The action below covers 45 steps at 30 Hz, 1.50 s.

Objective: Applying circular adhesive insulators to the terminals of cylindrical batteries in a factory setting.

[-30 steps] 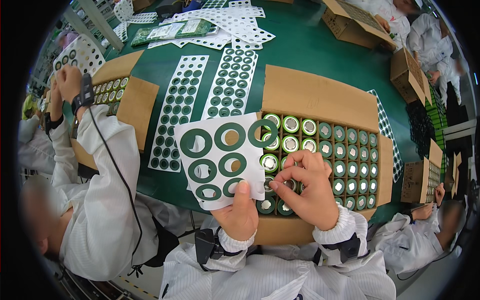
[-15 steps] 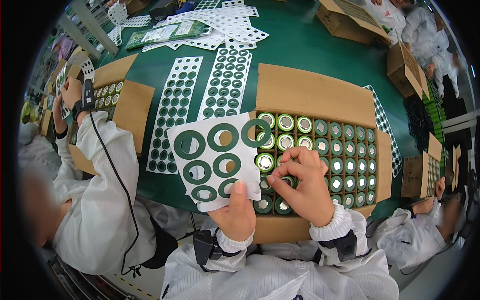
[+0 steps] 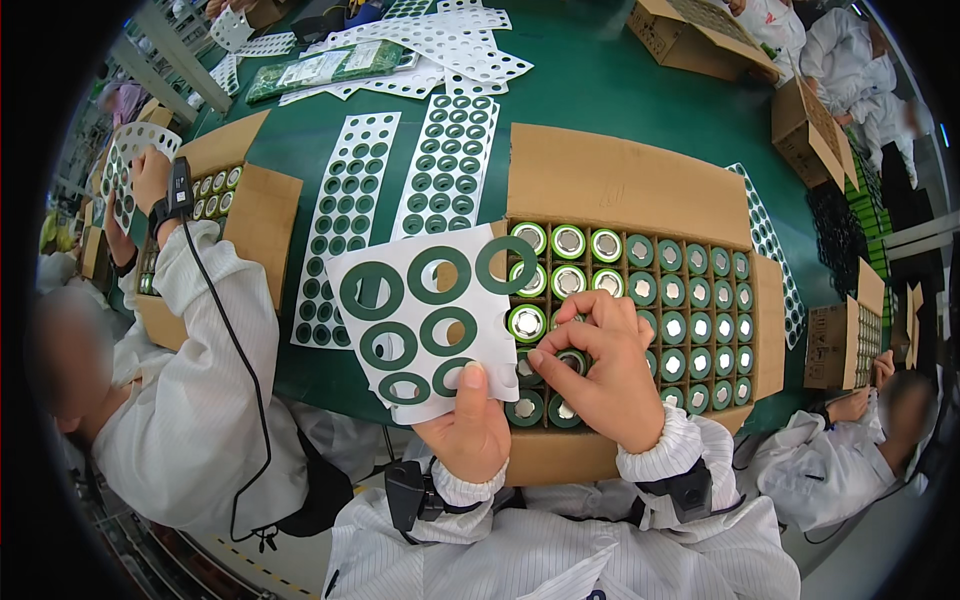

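Note:
My left hand [image 3: 465, 430] grips a white sheet [image 3: 413, 312] of large green ring stickers by its lower edge, thumb on top. One ring sticker [image 3: 483, 265] at the sheet's upper right corner juts past the paper over the box. My right hand [image 3: 608, 375] hovers above the cells, thumb and forefinger pinched together; whatever lies between them is too small to make out. Beneath it, an open cardboard box [image 3: 630, 175] holds rows of cylindrical battery cells in dividers. Cells at the upper left [image 3: 569, 242] show bare metal tops; those on the right [image 3: 672, 292] carry green rings.
Two sticker sheets [image 3: 345, 225] [image 3: 448, 165] lie on the green table [image 3: 580, 80] beyond my left hand. Farther back are punched white sheets [image 3: 465, 45] and a green plastic-wrapped pack [image 3: 330, 70]. A co-worker's sleeve [image 3: 215, 310] and cell box [image 3: 262, 225] are at left. More boxes [image 3: 690, 45] stand at right.
My hands keep nearly the same pose, and the view shifts slightly. At left, the co-worker's punched sheet has turned to face more toward me.

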Motion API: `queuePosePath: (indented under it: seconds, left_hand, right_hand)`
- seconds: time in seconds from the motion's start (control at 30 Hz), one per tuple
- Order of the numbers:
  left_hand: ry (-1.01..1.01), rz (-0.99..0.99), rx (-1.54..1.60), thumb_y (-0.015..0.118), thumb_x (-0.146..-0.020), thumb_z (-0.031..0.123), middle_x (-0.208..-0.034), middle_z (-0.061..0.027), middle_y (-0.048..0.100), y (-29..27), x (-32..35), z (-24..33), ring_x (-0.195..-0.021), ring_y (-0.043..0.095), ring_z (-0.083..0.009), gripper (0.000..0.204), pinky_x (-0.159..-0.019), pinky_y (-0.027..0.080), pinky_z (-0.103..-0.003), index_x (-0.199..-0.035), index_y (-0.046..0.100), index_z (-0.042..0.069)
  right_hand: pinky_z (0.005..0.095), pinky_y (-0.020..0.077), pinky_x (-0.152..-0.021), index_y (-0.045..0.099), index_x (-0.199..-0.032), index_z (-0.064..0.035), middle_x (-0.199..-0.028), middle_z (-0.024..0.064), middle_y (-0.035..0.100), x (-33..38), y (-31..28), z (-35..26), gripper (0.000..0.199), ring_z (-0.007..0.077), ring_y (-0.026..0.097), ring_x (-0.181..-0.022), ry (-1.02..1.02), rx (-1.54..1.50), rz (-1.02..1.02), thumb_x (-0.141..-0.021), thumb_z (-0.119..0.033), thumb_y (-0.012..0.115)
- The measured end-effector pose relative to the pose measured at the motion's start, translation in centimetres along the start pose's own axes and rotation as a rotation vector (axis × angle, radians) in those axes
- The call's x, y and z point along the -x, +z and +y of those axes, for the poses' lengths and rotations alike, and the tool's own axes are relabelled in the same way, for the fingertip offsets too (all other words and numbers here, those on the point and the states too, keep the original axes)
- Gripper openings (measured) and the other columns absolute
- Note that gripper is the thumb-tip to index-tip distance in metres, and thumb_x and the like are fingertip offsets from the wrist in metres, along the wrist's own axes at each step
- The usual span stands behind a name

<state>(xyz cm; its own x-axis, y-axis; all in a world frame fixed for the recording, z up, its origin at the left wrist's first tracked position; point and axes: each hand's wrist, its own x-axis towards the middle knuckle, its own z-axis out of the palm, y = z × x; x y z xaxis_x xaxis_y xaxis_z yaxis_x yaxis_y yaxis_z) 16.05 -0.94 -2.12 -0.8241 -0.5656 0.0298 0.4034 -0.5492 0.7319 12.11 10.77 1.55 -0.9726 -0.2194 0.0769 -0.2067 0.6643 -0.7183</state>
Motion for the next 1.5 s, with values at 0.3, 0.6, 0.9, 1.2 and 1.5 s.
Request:
queuePosePath:
  seconds: [0.3,0.6,0.9,1.2,1.5]
  left_hand:
    - [0.033,0.002,-0.049,0.052,-0.082,-0.004,-0.119,-0.0094,0.049,-0.3,0.0,-0.3,-0.102,0.054,-0.0237,0.049,-0.072,0.055,-0.041,-0.127,0.038,0.009]
    - [0.004,0.003,-0.03,0.051,-0.082,-0.005,-0.118,-0.0099,0.05,-0.3,0.1,-0.4,-0.101,0.054,-0.0245,0.048,-0.072,0.055,-0.041,-0.126,0.039,0.009]
    - [0.021,-0.018,-0.048,0.049,-0.083,-0.005,-0.117,-0.011,0.05,-0.5,0.1,-0.6,-0.1,0.055,-0.025,0.047,-0.072,0.055,-0.04,-0.126,0.039,0.008]
    - [0.026,-0.006,-0.055,0.05,-0.082,-0.004,-0.116,-0.0117,0.05,-0.4,0.1,-0.7,-0.099,0.056,-0.025,0.045,-0.071,0.055,-0.04,-0.125,0.039,0.007]
    - [0.005,-0.028,-0.064,0.048,-0.082,-0.006,-0.115,-0.0129,0.05,-0.4,0.1,-0.5,-0.096,0.057,-0.0255,0.045,-0.071,0.056,-0.04,-0.125,0.039,0.005]
  right_hand:
    - [0.0399,0.0221,-0.079,0.063,-0.066,-0.0131,-0.089,0.0002,0.049,0.0,0.0,-0.2,0.008,0.0217,0.042,-0.092,-0.004,0.021,0.007,-0.067,-0.017,0.07]
    - [0.0374,0.0227,-0.08,0.063,-0.069,-0.0134,-0.09,-0.0001,0.049,0.5,0.2,-0.4,0.009,0.0202,0.043,-0.089,-0.086,0.159,0.061,-0.065,-0.014,0.071]
    - [0.0409,0.0214,-0.076,0.06,-0.066,-0.0132,-0.093,-0.0011,0.052,0.7,0.8,-0.4,0.008,0.0201,0.044,-0.092,-0.264,0.318,0.19,-0.065,-0.015,0.068]
    - [0.0407,0.022,-0.081,0.059,-0.066,-0.0155,-0.097,-0.0023,0.054,1.3,1.3,-0.7,0.009,0.0171,0.046,-0.095,-0.292,0.478,0.245,-0.065,-0.019,0.068]
    - [0.0394,0.0229,-0.087,0.063,-0.076,-0.0093,-0.106,-0.0028,0.054,3.1,1.2,-2.0,0.011,0.0131,0.046,-0.099,-0.36,0.729,0.141,-0.073,-0.019,0.061]
